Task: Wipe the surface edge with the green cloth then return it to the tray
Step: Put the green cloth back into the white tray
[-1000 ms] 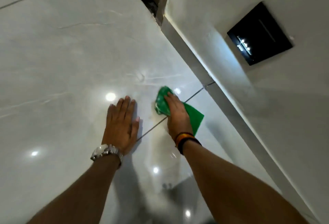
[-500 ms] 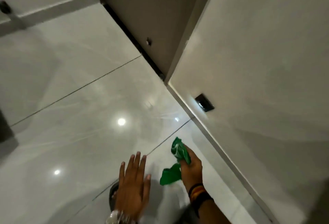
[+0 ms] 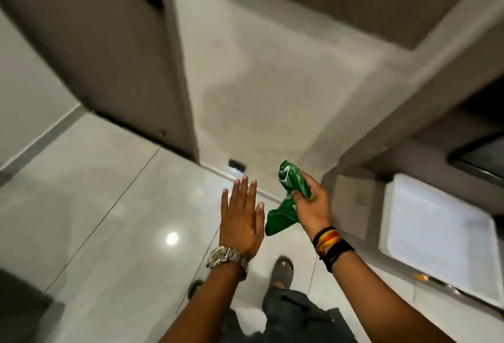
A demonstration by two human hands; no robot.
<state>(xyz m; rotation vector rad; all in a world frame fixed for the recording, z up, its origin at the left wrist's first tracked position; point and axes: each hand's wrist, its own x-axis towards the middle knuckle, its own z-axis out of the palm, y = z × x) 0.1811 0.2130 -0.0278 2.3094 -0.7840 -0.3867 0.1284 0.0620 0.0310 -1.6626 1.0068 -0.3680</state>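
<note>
My right hand point(image 3: 311, 203) is raised in the air and grips the crumpled green cloth point(image 3: 286, 198), which hangs from the fingers well above the glossy tiled floor point(image 3: 109, 192). To its left, my left hand point(image 3: 241, 217) is held flat with its fingers spread and holds nothing; a metal watch is on that wrist. A white rectangular tray point(image 3: 436, 236) sits at the right on a grey ledge, right of the cloth and apart from it.
A white wall point(image 3: 259, 83) with a small black plate point(image 3: 237, 165) at its base stands ahead, with a grey door point(image 3: 109, 56) to its left. My sandalled feet point(image 3: 283, 269) are below on the floor. A dark opening point(image 3: 480, 160) lies behind the tray.
Both hands have lifted off the floor and the view has risen. The right hand has carried the cloth upward and to the right, and the white tray has come into view.
</note>
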